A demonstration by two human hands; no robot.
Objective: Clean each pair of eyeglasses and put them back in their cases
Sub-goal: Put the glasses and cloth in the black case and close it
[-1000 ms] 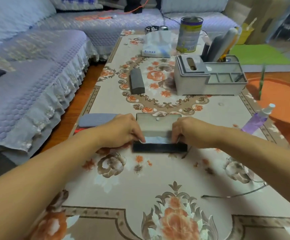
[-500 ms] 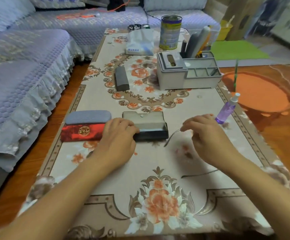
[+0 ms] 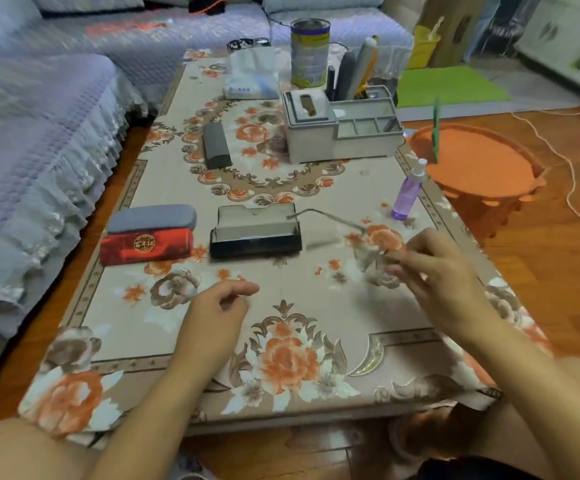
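Observation:
My right hand pinches a pair of thin metal-framed eyeglasses just above the table. One temple arm sticks out toward the open black case, and the glasses are blurred. My left hand hovers over the flowered tablecloth in front of the case, fingers loosely curled and holding nothing. The open case lies mid-table with its lid flat behind it. Left of it sit a closed red case and a closed grey case. A dark grey case lies farther back.
A purple spray bottle stands near the right table edge. A grey desk organizer, a tin can and a tissue pack fill the far end. A sofa runs along the left and an orange stool stands at the right.
My right hand lifted the eyeglasses away to the right of the open case. My left hand let go of the case and drew back toward me.

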